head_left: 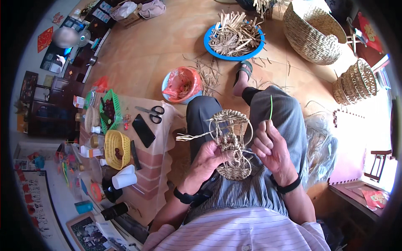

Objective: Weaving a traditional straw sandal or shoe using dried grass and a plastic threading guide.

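Over my lap, my left hand [208,158] grips a small woven straw piece [233,172] by its left side. The piece has a round ring at its upper end, openwork in the middle and a closely woven lower end. A twisted straw strand [194,137] sticks out to its left with frayed tips. My right hand [271,146] is closed just right of the piece, pinching a thin bright green stick [271,107] that points upward. A short strand runs from the piece toward my right fingers; whether they hold it too, I cannot tell.
On the left table [144,205] lie scissors [155,114], a black phone [143,130], a yellow basket [109,149] and a green basket [115,99]. A lined bin [195,95], a blue basin [209,51] of dry straw and woven baskets [301,39] stand on the floor ahead.
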Tool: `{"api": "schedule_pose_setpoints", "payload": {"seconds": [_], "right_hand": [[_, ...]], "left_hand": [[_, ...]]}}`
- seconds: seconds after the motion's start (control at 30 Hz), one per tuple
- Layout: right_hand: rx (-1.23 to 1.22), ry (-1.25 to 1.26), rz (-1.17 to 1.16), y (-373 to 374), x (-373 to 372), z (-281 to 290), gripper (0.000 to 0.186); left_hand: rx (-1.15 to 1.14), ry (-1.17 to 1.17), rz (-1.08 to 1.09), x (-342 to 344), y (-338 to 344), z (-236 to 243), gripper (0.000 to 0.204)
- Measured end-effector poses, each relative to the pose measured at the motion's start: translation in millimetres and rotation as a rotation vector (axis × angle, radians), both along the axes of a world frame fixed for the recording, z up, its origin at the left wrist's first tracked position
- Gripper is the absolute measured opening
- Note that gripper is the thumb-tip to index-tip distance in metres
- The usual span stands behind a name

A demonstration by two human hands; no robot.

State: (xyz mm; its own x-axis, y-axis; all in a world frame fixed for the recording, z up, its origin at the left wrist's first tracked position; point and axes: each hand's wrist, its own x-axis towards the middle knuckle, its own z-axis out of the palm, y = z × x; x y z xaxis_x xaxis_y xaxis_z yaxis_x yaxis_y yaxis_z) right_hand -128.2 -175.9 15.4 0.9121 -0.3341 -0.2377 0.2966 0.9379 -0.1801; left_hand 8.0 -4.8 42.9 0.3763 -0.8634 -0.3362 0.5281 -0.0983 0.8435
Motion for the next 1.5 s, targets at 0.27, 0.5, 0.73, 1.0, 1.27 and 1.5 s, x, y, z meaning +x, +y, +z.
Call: {"api": "schedule_pose_setpoints", "payload": {"seconds": [0.27,0.5,0.73,1.0,1.27,1.5], "right_hand": [[-0.637,0.375,-0.114,-34.7,-68.5,-25.4,0.030],[-0.866,0.530,-0.030,-15.9,-66.3,22.2,0.032],[-1.596,0.671,-0.095,5.6,-80.9,55.7,0.040],[-1.652,0.580,0.111,25.0,-72.8,80.7,0.026],[-1.714,0.626,0.183,30.3,-70.1,82.8,0.021],[-1.658,0.637,0.215,32.4,-69.7,84.0,0.021]], "left_hand": [[0.152,-0.098,-0.088,-2.5,2.3,6.9,0.029],[0.155,-0.088,-0.072,0.2,1.0,1.4,0.042],[0.170,-0.075,-0.020,-2.1,0.6,4.1,0.045],[0.251,-0.217,-0.029,-4.7,3.5,7.4,0.045],[0.255,-0.369,0.053,-12.6,-4.0,9.2,0.037],[0.265,-0.410,0.053,-13.7,-5.7,9.4,0.038]]}}
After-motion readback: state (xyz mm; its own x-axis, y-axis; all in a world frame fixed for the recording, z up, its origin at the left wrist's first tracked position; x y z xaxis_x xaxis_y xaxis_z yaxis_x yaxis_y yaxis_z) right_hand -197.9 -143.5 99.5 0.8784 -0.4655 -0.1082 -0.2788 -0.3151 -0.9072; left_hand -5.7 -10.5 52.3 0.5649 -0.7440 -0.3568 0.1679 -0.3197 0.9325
